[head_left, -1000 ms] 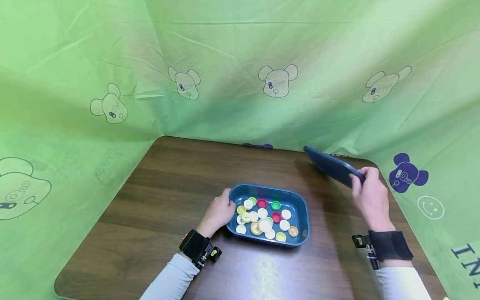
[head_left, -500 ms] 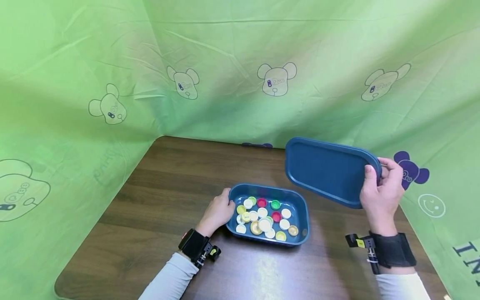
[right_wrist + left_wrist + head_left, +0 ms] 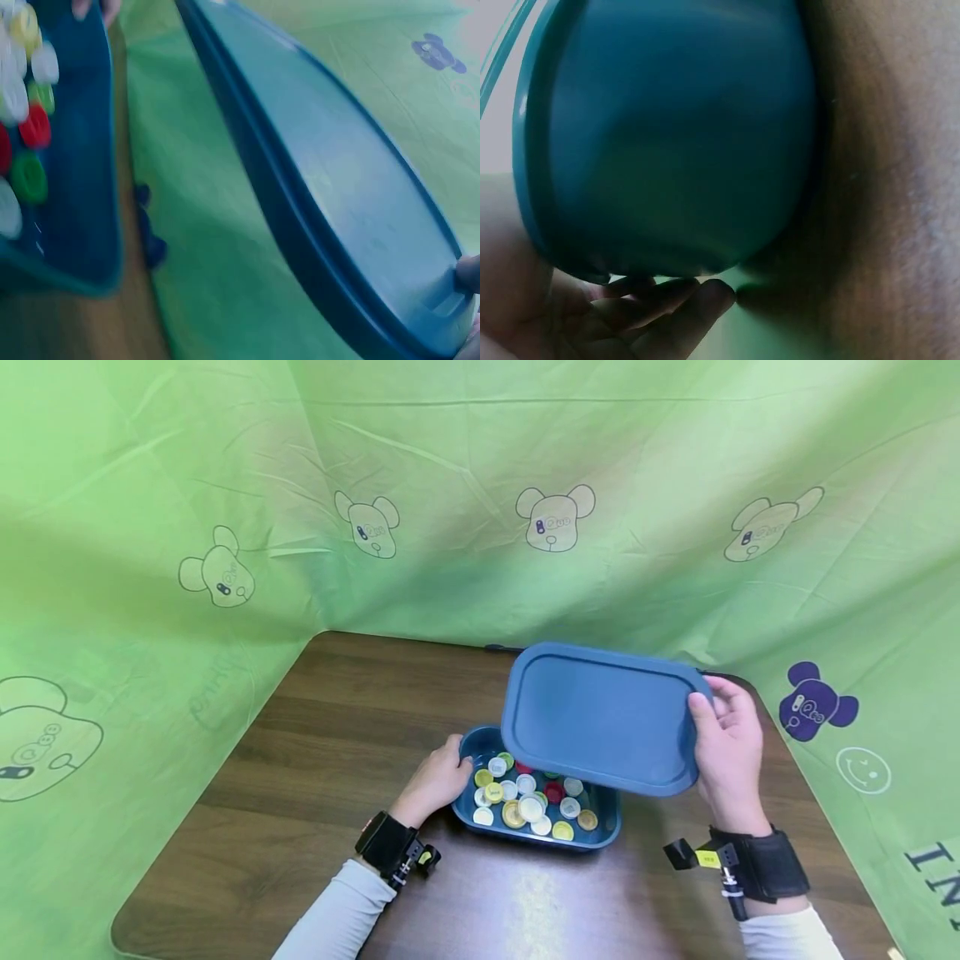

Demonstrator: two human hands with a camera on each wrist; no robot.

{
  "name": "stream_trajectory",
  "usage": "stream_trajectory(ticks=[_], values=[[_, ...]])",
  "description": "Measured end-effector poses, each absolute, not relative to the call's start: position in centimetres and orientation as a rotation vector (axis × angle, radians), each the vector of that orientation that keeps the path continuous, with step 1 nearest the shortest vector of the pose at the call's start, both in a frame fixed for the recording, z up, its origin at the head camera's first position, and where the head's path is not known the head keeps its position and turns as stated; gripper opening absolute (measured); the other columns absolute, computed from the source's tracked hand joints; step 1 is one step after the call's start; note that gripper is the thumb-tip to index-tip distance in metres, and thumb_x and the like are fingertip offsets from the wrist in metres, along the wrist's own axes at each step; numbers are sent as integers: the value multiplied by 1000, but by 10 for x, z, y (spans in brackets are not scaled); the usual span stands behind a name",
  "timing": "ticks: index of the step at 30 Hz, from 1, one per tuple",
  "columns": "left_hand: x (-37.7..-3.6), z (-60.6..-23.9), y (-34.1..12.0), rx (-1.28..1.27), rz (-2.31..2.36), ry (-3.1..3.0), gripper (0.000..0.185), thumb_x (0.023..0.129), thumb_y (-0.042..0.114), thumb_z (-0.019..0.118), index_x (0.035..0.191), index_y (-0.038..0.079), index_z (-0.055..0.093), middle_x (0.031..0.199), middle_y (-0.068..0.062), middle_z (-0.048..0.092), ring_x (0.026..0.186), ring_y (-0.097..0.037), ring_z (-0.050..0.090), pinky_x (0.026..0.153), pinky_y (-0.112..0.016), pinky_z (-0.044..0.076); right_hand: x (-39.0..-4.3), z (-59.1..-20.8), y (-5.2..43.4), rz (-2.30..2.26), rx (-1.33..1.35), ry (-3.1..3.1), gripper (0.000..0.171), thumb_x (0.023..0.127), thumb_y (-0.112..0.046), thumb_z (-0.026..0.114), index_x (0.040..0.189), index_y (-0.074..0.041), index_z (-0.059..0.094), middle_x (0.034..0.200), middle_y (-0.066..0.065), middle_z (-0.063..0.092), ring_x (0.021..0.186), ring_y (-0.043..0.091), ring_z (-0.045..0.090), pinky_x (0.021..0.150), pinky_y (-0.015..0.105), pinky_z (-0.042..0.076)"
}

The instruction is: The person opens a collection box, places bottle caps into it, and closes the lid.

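A blue rectangular container stands on the table, with several white, yellow, red and green bottle caps lying in it. My left hand grips its left end at the rim; in the left wrist view the fingers lie against the outside of its wall. My right hand pinches the right end of a matching blue lid, thumb on its upper face. The lid hangs tilted above the container's back part and hides some caps there. In the right wrist view a gap separates the lid from the container.
The brown wooden table has rounded corners. A green printed cloth hangs behind it and along both sides. Both wrists wear black camera straps, the left one near the container's front left.
The lid has swung from nearly edge-on to showing its broad face and moved left over the container's back, along with my right hand. My left hand and the container stay put.
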State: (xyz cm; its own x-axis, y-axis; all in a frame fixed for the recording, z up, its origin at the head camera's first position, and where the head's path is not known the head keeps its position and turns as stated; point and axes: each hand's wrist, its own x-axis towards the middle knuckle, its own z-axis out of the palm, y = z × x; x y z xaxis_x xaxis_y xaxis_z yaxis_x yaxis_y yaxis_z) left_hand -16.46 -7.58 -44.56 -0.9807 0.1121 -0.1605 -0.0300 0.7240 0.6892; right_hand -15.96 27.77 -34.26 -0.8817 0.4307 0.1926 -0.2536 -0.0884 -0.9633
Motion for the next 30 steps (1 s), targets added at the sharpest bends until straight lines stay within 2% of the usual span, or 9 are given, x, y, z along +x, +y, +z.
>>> stream_trajectory(ticks=[5, 12, 16, 21, 26, 30], values=[[-168, -434, -78, 121, 1196, 2816, 43, 106, 24, 49, 142, 1, 49, 138, -20, 59, 125, -33, 59, 103, -51, 48, -158, -354, 270, 2050, -260, -1932, 30, 100, -16, 63, 129, -11, 56, 110, -1, 67, 99, 10, 63, 77, 16, 52], [-166, -407, -78, 238, 1474, 2835, 43, 111, 34, 36, 143, 11, 53, 141, -10, 59, 131, -28, 54, 108, -49, 43, -157, -363, 264, 1949, -352, -2243, 41, 103, -33, 58, 138, -15, 49, 122, 2, 62, 108, 12, 61, 83, 15, 50], [-165, -398, -75, 318, 1560, 2782, 50, 111, 38, 34, 151, 11, 45, 150, -7, 52, 139, -25, 47, 115, -47, 37, -157, -366, 259, 1950, -384, -2284, 43, 103, -34, 57, 140, -14, 48, 128, 6, 61, 112, 12, 59, 87, 18, 49], [-164, -397, -72, 396, 1665, 2689, 55, 111, 42, 32, 159, 16, 30, 160, -5, 38, 147, -21, 36, 119, -44, 30, -154, -367, 254, 1969, -394, -2326, 44, 103, -38, 57, 140, -15, 49, 129, 7, 60, 109, 13, 60, 83, 18, 51], [-164, -399, -72, 475, 1737, 2636, 58, 110, 45, 30, 162, 20, 24, 165, -1, 28, 151, -19, 27, 121, -46, 25, -152, -367, 248, 1990, -395, -2362, 48, 103, -39, 56, 142, -12, 47, 133, 10, 58, 108, 14, 60, 81, 16, 52], [-163, -401, -73, 477, 1781, 2582, 57, 111, 42, 29, 162, 20, 21, 167, 3, 24, 152, -16, 22, 123, -45, 20, -150, -368, 244, 1943, -409, -2399, 53, 103, -42, 54, 146, -11, 46, 140, 11, 55, 115, 16, 59, 90, 23, 53]])
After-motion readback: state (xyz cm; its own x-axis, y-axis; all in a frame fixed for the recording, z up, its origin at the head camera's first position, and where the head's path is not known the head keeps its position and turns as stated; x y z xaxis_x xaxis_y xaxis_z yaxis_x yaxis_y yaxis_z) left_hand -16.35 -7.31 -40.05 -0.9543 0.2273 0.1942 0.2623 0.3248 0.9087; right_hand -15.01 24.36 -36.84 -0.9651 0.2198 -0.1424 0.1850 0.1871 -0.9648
